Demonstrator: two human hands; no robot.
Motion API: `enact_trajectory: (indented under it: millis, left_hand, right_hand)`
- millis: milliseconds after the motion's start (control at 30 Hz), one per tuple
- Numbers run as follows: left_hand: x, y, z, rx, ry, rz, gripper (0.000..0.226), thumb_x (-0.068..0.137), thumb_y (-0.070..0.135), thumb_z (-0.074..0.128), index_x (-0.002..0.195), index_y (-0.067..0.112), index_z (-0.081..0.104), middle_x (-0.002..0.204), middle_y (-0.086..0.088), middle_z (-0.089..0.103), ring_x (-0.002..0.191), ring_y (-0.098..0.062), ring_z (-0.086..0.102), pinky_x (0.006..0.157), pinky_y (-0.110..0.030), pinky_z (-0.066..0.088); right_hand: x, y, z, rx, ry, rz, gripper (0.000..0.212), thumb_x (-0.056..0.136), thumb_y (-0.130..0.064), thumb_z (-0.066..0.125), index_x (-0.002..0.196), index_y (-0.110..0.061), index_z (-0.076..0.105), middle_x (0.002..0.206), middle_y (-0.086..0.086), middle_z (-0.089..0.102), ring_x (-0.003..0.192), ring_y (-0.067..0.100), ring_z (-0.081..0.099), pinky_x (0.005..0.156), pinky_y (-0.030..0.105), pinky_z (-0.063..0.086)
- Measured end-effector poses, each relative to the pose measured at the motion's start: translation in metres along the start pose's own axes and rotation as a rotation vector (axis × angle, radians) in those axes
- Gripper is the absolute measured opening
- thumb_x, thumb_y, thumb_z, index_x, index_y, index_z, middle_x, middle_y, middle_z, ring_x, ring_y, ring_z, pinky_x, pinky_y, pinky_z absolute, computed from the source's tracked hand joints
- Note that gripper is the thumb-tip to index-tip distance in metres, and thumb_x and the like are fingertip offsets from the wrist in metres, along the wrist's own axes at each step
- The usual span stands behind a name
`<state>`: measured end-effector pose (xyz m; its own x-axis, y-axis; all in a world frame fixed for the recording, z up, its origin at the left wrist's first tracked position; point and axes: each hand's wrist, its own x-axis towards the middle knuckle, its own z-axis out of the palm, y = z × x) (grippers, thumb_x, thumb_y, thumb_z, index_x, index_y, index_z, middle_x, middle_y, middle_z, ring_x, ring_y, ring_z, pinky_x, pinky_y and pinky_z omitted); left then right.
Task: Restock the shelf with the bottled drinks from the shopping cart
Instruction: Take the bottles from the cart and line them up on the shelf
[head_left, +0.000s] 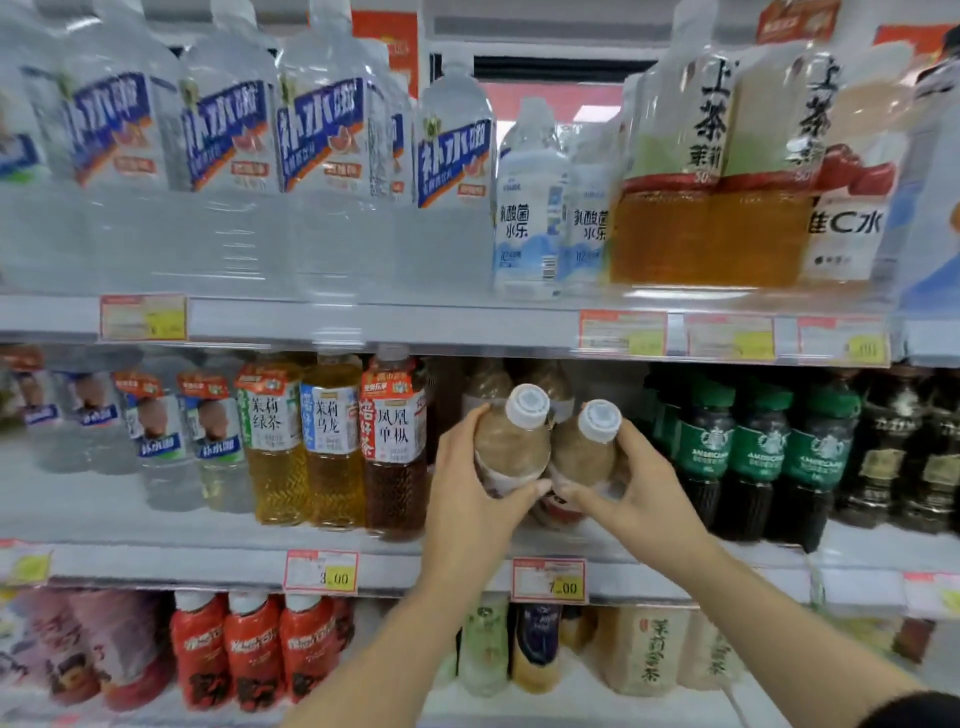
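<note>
The middle shelf (441, 569) runs across the view, packed with drinks. Two bare forearms rise from the bottom edge and converge on a gap in its row. The left hand (470, 488) is curled round the left milk-tea bottle (511, 441), fingers on the bottle's far left side and thumb laid across its lower front. The right hand (636, 488) mirrors it on the right milk-tea bottle (582, 452), thumb pointing left across the front and fingers wrapped round the right side. The two thumbs nearly meet.

The two bottles touch side by side, both tilted so their white caps lean towards the camera. They sit in the gap between a dark tea bottle (395, 452) on the left and the green-labelled coffee bottles (706, 457) on the right. The hands hide their bases, so I cannot tell whether they rest on the shelf. A price tag (549, 580) reading 7.00 hangs on the shelf edge just below them.
</note>
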<state>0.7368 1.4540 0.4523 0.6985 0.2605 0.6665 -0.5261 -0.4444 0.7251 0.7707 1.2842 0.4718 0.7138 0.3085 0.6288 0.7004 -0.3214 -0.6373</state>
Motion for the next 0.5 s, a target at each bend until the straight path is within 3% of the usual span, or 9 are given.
enact_trajectory:
  millis: [67,133,233,300,400,500]
  left_hand:
    - [0.002,-0.004,0.004,0.006,0.02,-0.036,0.079,0.062,0.023,0.085,0.126,0.039,0.041,0.124,0.017,0.047,0.113,0.013,0.044,0.091,-0.002,0.036]
    - [0.006,-0.008,0.008,-0.001,0.04,-0.089,0.08,0.063,0.023,0.085,0.131,0.031,0.043,0.127,0.009,0.048,0.116,0.002,0.048,0.099,-0.019,0.041]
    - [0.018,-0.01,0.014,-0.007,0.071,-0.179,0.084,0.065,0.026,0.083,0.136,0.024,0.039,0.13,-0.001,0.048,0.119,-0.015,0.048,0.102,-0.039,0.042]
    - [0.024,-0.011,0.017,0.012,0.09,-0.237,0.087,0.065,0.033,0.082,0.138,0.024,0.036,0.134,-0.002,0.046,0.122,-0.018,0.045,0.103,-0.04,0.041]
    - [0.029,-0.014,0.019,0.117,0.088,-0.293,0.095,0.067,0.039,0.08,0.144,0.026,0.025,0.142,-0.005,0.036,0.13,-0.023,0.035,0.104,-0.039,0.035]
    - [0.022,-0.02,0.016,0.115,-0.021,-0.329,0.103,0.074,0.027,0.077,0.148,0.028,0.004,0.148,-0.007,0.025,0.133,-0.022,0.032,0.101,-0.028,0.029]
  right_hand:
    - [0.01,0.006,0.0,0.067,-0.012,0.035,0.064,0.072,-0.022,0.077,0.127,-0.03,0.047,0.118,-0.015,0.061,0.107,-0.003,0.058,0.088,0.015,0.048]
    - [0.024,0.01,0.0,0.102,-0.02,0.075,0.065,0.07,-0.02,0.078,0.125,-0.034,0.046,0.111,-0.02,0.063,0.101,-0.008,0.059,0.08,0.007,0.045]
    - [0.043,0.018,0.002,0.144,-0.043,0.158,0.066,0.07,-0.017,0.077,0.123,-0.035,0.042,0.111,-0.015,0.063,0.101,-0.002,0.061,0.086,0.02,0.051]
    - [0.049,0.021,0.005,0.173,-0.048,0.223,0.074,0.071,-0.014,0.076,0.132,-0.029,0.036,0.122,-0.005,0.058,0.109,0.009,0.058,0.095,0.034,0.049]
    - [0.044,0.022,0.015,0.141,-0.032,0.253,0.083,0.07,-0.022,0.078,0.137,-0.024,0.03,0.132,0.0,0.049,0.116,0.01,0.052,0.099,0.031,0.045]
    - [0.027,0.024,0.03,0.025,0.028,0.271,0.104,0.06,-0.039,0.083,0.144,-0.025,0.023,0.137,-0.003,0.037,0.127,0.01,0.039,0.107,0.034,0.037]
